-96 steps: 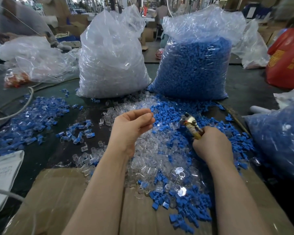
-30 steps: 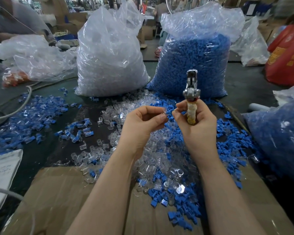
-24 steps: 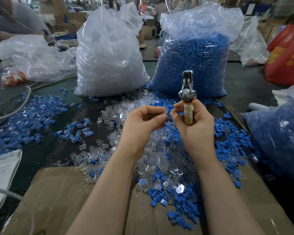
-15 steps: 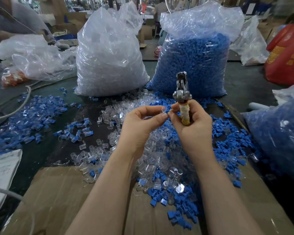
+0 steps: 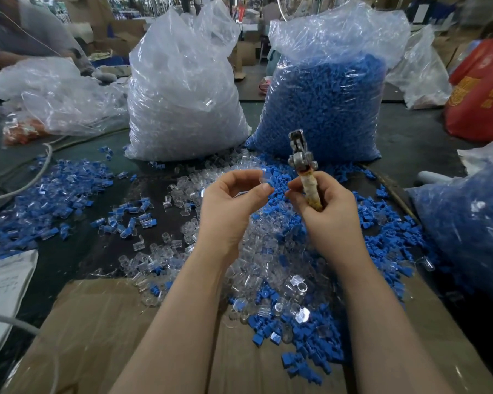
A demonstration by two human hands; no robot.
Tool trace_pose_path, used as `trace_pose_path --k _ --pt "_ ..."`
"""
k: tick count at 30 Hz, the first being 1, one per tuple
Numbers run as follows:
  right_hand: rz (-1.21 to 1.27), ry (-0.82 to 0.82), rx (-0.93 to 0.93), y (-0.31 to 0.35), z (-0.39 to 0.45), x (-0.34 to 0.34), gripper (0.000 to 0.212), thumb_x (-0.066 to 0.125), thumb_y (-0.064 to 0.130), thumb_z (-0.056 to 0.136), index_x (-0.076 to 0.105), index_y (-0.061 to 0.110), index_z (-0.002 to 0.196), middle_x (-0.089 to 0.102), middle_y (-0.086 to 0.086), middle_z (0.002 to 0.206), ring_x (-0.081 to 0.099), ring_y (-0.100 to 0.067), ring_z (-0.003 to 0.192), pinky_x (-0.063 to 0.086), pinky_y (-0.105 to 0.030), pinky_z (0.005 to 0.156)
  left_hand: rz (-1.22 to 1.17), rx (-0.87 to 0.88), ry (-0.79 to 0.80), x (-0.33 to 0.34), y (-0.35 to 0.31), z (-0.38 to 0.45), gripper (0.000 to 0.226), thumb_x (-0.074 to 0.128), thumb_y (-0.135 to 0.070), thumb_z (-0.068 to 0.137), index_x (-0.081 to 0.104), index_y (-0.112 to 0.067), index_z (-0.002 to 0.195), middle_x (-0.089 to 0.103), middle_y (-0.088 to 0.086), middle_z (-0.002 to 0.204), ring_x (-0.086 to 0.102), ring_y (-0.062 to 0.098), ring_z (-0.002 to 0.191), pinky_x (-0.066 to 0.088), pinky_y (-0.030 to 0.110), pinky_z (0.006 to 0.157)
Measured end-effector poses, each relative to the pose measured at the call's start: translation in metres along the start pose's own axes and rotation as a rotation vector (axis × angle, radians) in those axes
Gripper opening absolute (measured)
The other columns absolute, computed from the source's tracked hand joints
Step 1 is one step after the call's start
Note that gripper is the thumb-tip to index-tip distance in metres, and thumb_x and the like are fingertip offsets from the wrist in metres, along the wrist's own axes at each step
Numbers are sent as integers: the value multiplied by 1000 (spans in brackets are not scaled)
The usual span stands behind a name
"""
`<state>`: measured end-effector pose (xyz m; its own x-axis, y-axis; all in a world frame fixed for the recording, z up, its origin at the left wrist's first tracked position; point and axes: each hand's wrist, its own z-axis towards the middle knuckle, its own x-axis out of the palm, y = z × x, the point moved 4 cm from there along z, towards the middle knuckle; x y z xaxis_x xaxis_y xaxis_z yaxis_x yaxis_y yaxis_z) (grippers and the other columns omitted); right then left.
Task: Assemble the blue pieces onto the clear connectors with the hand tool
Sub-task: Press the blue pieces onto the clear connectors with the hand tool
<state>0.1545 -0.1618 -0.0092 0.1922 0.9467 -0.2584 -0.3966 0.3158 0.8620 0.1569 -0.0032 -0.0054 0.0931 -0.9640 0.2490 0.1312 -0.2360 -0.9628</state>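
Note:
My left hand (image 5: 228, 206) pinches a small clear connector (image 5: 265, 176) between thumb and fingertips, raised over the pile. My right hand (image 5: 329, 211) grips the hand tool (image 5: 300, 157) by its tape-wrapped handle, with the metal jaws pointing up. The thumb and forefinger of that hand reach toward the connector, almost touching my left fingertips. Whether they pinch a blue piece is not visible. Under both hands lies a mixed pile of loose clear connectors (image 5: 268, 251) and blue pieces (image 5: 387, 237).
A big bag of clear connectors (image 5: 182, 89) and a big bag of blue pieces (image 5: 325, 103) stand behind the pile. Assembled blue-and-clear parts (image 5: 49, 194) are heaped at the left. Flat cardboard (image 5: 97, 336) lies in front. Another blue bag (image 5: 467, 223) sits right.
My right hand has carried the tool left, from upright beside the left hand to closer still. Earlier it lifted the tool up off the pile. My left hand has stayed almost still.

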Motion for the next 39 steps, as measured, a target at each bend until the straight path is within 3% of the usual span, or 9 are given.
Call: trace_pose_path --k 3,8,13,23,31,35,39 --pt "-52 73 43 -5 0 -2 6 67 14 89 64 18 89 64 -9 79 59 -31 76 50 -46 70 16 32 -6 -2 -2 1 19 74 3 81 69 -11 94 72 7 88 69 23 89 58 36 88" --pt "-150 216 108 -13 0 -1 8 66 15 88 61 11 93 65 -14 89 61 -37 85 52 -55 79 46 125 -19 -5 -7 2 20 72 5 82 66 -11 93 72 1 85 68 14 81 58 27 79" --pt "-233 288 120 -14 -2 3 9 66 17 86 59 17 92 64 -8 83 61 -33 78 53 -52 73 56 181 -5 -7 -10 3 23 70 9 83 64 -11 92 71 -5 82 66 3 75 53 18 72" --pt "-299 324 103 -13 -4 6 10 61 16 86 55 21 92 63 -3 85 58 -29 77 50 -46 70 56 190 5 -9 -10 4 23 71 8 82 64 -9 95 73 -4 84 68 6 79 54 20 74" --pt "-384 303 108 -12 -5 7 19 55 4 75 56 20 85 55 0 66 44 -16 56 36 -34 53 66 165 14 -10 -8 4 23 73 4 81 65 -9 97 72 -1 86 68 9 80 57 25 78" --pt "-424 279 95 -9 -6 5 17 52 8 72 55 22 82 57 0 65 50 -21 59 43 -41 53 56 134 8 -10 -5 4 22 73 2 81 65 -9 98 72 3 89 67 15 84 58 33 85" --pt "-458 282 81 -7 -6 5 19 51 10 71 53 27 81 57 1 65 51 -21 60 44 -41 54 30 119 18 -10 -6 4 26 75 -3 77 66 -9 100 72 0 87 67 11 83 58 30 83"
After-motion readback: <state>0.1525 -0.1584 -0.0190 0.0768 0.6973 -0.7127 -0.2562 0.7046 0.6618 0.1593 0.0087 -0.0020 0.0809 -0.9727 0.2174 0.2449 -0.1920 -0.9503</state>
